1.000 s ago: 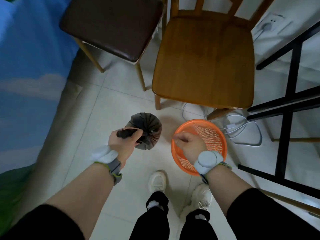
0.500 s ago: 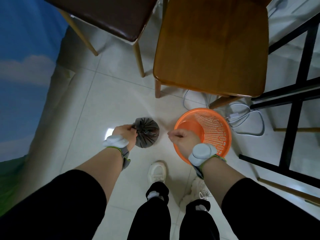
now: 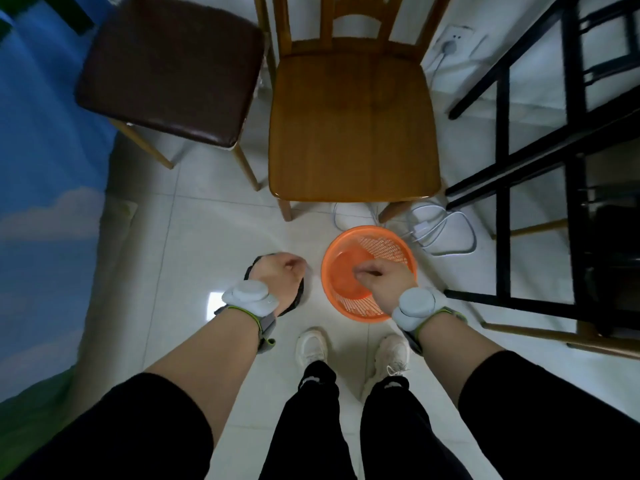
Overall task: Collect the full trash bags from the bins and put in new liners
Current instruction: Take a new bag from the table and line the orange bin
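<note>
An orange mesh bin (image 3: 346, 234) stands on the tiled floor in front of my feet, with no liner inside. My right hand (image 3: 384, 284) hovers over its near right side, fingers curled shut, nothing visible in them. Left of the bin, my left hand (image 3: 280, 280) is a closed fist gripping the tied top of a dark grey trash bag (image 3: 250, 270). The bag is mostly hidden under that hand, only its edges showing.
A wooden chair (image 3: 353, 133) stands just behind the bin, a brown padded stool (image 3: 169, 67) to its left. White cables and a charger (image 3: 440, 233) lie right of the bin. A black metal frame (image 3: 540, 168) fills the right side, blue bedding (image 3: 45, 168) the left.
My left hand has lowered the bag and now covers it from above. My right hand has shifted from the bin's left rim to over its near right side. The view tilted up.
</note>
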Available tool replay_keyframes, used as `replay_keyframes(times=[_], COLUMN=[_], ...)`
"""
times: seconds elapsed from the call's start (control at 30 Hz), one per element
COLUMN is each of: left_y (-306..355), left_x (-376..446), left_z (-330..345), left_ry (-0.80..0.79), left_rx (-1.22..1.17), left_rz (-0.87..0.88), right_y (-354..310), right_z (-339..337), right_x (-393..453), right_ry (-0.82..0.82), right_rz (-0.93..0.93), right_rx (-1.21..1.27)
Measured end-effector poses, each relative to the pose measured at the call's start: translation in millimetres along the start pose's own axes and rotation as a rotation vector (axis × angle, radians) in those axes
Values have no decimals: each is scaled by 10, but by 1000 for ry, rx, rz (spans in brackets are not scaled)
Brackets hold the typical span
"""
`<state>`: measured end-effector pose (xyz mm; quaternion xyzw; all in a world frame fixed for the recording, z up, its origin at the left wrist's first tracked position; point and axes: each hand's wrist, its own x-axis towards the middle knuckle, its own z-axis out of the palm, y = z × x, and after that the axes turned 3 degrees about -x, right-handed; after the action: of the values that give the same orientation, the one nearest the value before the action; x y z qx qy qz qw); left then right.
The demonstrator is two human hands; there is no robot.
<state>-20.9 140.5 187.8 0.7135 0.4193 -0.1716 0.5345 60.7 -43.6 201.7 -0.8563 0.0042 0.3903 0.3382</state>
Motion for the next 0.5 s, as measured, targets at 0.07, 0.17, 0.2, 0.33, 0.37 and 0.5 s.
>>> replay_keyframes(times=[0.07, 0.17, 0.2, 0.33, 0.37, 0.5], left_y=[304, 763, 894, 1429, 1576, 2265], left_x=[-197, -478, -553, -944, -1039, -1526], left_z=[38, 161, 227, 600, 708, 1356], left_ry=[-40, -113, -129, -181, -196, -328], left_rx=[75, 160, 195, 314, 347, 379], left_rz=[63, 167, 206, 345, 379, 506], right_y=[-49, -56, -56, 6, 32, 290], right_z=[-238, -611, -741, -1350, -1518, -2418], right_x=[-213, -538, -637, -1062, -1148, -1570], right_ry=[53, 166, 191, 297, 331, 488], right_rz=[2, 26, 29, 34, 29, 25], right_rx=[22, 85, 97, 146, 166, 246])
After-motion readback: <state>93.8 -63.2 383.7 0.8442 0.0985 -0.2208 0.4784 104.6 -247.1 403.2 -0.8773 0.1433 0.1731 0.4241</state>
